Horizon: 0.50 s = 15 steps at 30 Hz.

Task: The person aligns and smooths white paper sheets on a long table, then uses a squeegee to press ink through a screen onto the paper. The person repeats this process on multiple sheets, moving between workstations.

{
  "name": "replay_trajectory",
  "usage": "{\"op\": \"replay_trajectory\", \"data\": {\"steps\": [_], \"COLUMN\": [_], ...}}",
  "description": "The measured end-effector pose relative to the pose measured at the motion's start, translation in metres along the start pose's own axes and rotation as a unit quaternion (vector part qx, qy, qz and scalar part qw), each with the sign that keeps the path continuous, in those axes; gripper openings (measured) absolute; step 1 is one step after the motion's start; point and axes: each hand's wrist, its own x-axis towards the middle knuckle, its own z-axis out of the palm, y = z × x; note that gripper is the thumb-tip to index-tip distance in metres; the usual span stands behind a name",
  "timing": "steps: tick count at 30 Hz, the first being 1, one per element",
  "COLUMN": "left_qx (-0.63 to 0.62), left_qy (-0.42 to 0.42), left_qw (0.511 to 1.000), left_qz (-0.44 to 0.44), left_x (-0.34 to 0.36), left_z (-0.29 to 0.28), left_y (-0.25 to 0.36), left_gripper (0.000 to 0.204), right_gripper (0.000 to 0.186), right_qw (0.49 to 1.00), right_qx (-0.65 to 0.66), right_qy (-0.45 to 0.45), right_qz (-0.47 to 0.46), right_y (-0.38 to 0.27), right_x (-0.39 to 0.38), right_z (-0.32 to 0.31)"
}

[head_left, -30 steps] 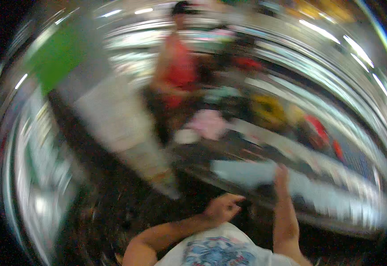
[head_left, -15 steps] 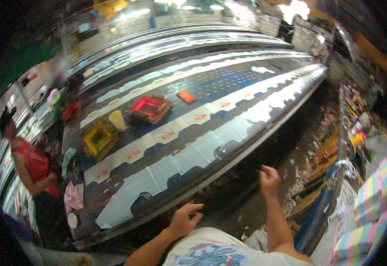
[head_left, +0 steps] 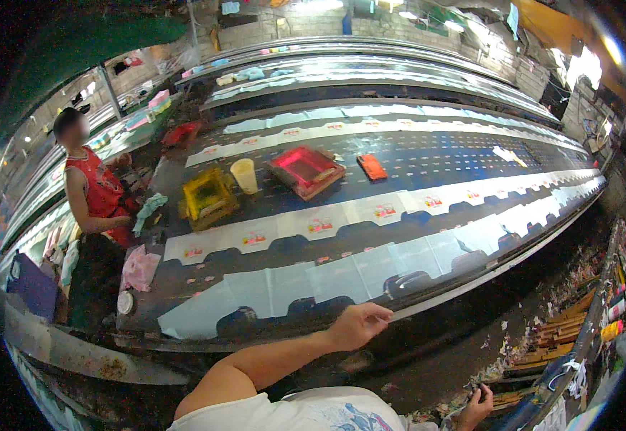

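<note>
My left hand (head_left: 362, 323) is over the near edge of a long dark printing table (head_left: 428, 287), its fingers drawn together in a pinch. Whatever it may hold is too small to name. Lower down at the right, my right hand (head_left: 477, 408) is closed with curled fingers, near the wooden frames beside the aisle. A small dark bit shows at its fingertips, but I cannot make it out. Closest to my left hand lies a row of pale blue fabric pieces (head_left: 342, 276). Behind them runs a row of white fabric pieces with red prints (head_left: 320, 223).
On the table are a yellow screen frame (head_left: 209, 199), a pale yellow cup (head_left: 244, 177), a pink screen frame (head_left: 306, 171) and an orange object (head_left: 372, 167). A person in a red top (head_left: 97, 183) stands at the left end. Wooden frames (head_left: 553, 334) are stacked across the aisle.
My view has turned, so the table sits further right in the picture. My left hand has reached forward over the table edge, and my right hand has dropped low at the right.
</note>
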Motion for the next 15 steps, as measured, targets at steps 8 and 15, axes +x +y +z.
{"op": "replay_trajectory", "data": {"steps": [8, 15], "left_qx": [0.052, 0.319], "left_qy": [0.261, 0.093], "left_qw": [0.964, 0.940], "left_qz": [-0.026, 0.076], "left_x": [0.083, 0.127], "left_z": [-0.047, 0.008], "left_y": [-0.059, -0.045], "left_gripper": [0.041, 0.044], "right_gripper": [0.020, 0.019], "right_qw": [0.979, 0.915], "right_qx": [0.074, 0.010], "right_qy": [-0.058, -0.224], "right_qz": [-0.182, -0.336], "right_y": [-0.069, -0.109], "right_x": [0.129, 0.194], "right_z": [0.086, 0.112]}}
